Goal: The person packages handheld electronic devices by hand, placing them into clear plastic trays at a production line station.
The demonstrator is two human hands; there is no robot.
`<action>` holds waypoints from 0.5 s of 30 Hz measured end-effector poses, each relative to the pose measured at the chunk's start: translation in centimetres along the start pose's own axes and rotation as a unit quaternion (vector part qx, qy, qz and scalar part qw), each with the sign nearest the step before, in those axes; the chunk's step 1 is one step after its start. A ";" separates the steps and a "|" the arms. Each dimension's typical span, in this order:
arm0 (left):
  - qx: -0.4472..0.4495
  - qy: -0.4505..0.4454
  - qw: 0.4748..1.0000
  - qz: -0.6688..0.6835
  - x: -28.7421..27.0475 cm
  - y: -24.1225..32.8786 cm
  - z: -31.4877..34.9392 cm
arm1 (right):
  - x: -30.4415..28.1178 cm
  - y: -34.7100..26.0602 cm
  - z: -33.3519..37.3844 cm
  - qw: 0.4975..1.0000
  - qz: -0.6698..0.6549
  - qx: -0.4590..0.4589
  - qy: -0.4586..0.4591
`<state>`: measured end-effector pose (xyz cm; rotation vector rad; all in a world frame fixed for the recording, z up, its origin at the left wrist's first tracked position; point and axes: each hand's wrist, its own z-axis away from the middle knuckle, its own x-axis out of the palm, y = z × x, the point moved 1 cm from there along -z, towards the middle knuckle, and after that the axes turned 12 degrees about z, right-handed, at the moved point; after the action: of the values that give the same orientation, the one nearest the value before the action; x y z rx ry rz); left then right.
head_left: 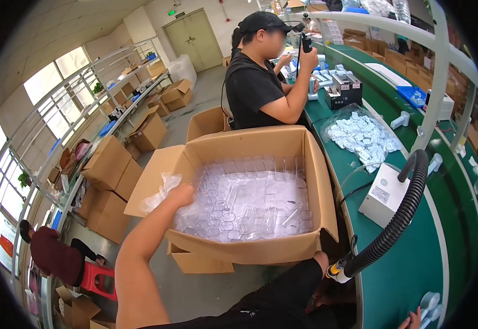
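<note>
My left hand (182, 196) is closed around a bunched clear plastic bag (163, 193) at the left side of an open cardboard box (250, 249). Inside the box stand many clear plastic tubes or sleeves (228, 216) in rows, with a few lying loose on top. Only the fingers of my right hand (413, 319) show, at the lower right edge over the green bench. They look apart and lie beside pale blue plastic parts (430, 307); the rest of that hand is out of the picture.
On the green bench (403, 252) are a white device (387, 194), a black corrugated hose (398, 236) and a bag of pale blue pieces (362, 137). A co-worker (258, 82) works beyond the box. Another person (58, 252) is by a red stool (97, 279) at left.
</note>
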<state>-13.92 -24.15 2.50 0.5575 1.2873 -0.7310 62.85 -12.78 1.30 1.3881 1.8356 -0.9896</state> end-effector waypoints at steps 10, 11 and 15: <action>-0.009 -0.066 0.994 -0.084 0.8 0.1 -1.6 | 0.4 -0.4 0.8 0.997 -0.071 0.018 -0.018; -0.005 -0.042 0.997 -0.070 -0.2 0.8 -0.7 | 0.5 -0.2 0.9 0.997 -0.073 0.013 -0.016; -0.001 -0.019 1.000 0.001 -2.1 -1.0 -0.5 | 0.5 -0.6 0.5 0.996 -0.087 0.010 -0.014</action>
<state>-15.27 -24.12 4.45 0.5410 1.2525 -0.7361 62.12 -13.04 0.72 1.2355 1.9550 -1.1126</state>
